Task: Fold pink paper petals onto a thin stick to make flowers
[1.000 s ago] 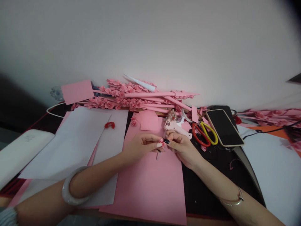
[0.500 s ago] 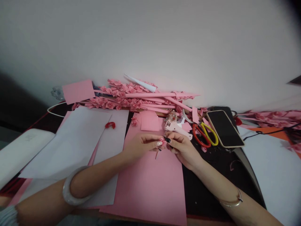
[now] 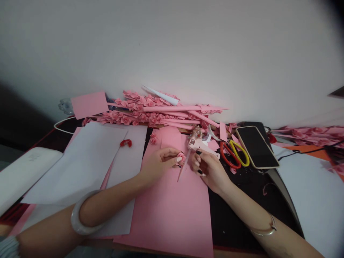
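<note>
My left hand [image 3: 158, 165] pinches a small pink paper flower [image 3: 181, 158] between thumb and fingers, above a large pink sheet [image 3: 172, 211]. A short gap to the right, my right hand [image 3: 211, 168] is held with its fingers loosely curled and the thumb apart, nothing visible between them. Just behind that hand lies a pale hot glue gun [image 3: 200, 145]. A thin, pale stick [image 3: 184, 167] reaches from the gun toward me, between the two hands. Another small pink flower [image 3: 153, 138] rests at the sheet's far left edge.
Red-and-yellow-handled scissors [image 3: 233, 154] and a phone [image 3: 258, 147] lie to the right. White sheets [image 3: 80, 161] with a red curled piece [image 3: 125, 143] are on the left. Pink paper flower stems [image 3: 172, 108] are piled along the wall.
My right hand has come off the flower and drawn slightly right, its fingers loosening. The flower stays in my left hand, which has shifted slightly left; the pale stick shows more fully.
</note>
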`<state>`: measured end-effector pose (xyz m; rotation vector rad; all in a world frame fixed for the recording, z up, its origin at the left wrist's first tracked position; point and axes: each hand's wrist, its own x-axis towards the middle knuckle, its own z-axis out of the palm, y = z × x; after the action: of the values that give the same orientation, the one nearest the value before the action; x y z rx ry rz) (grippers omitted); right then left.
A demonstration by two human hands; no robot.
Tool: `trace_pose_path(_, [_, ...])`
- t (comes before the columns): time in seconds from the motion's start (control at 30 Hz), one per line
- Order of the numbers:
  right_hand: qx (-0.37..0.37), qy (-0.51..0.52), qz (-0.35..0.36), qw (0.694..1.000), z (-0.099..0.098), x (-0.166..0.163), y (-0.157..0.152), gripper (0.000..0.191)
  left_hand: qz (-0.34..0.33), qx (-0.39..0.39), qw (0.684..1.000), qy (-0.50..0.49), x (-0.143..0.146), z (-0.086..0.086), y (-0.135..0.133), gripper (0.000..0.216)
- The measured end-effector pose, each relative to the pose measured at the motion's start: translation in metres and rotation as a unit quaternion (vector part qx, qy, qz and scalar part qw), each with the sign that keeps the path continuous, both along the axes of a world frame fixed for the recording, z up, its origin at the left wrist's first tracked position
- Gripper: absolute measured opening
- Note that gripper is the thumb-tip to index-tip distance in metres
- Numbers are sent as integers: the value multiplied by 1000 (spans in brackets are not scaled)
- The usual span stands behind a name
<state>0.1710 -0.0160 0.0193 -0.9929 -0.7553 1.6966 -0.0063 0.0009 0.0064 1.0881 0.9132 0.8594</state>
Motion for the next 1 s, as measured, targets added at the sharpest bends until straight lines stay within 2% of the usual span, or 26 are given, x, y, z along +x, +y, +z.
trace_pose_path(0.13, [5, 3, 3, 1000, -1, -1, -1, 33, -4, 7, 1000, 3, 0, 0, 0, 22])
trace_pose_path(0.3, [51, -83, 34, 995, -7, 2, -1, 22, 6, -3, 1000, 9, 1, 4, 1, 22])
trace_pose_path(0.43, [47, -109, 24, 993, -10, 3, 0, 22, 2, -2, 1000, 4, 0, 5, 1, 23])
trace_pose_path(0.73, [47, -15, 39, 998, -4, 0, -2, 36, 10, 19, 999, 26, -1, 1, 1, 24])
trace_pose_path(0.83, [60, -12, 37, 997, -6, 1, -2, 45, 12, 24, 999, 31, -1, 1, 1, 25])
trace_pose_path(1.0, [81, -23, 34, 996, -8, 2, -2, 47, 13, 21, 999, 40, -2, 4, 0, 25])
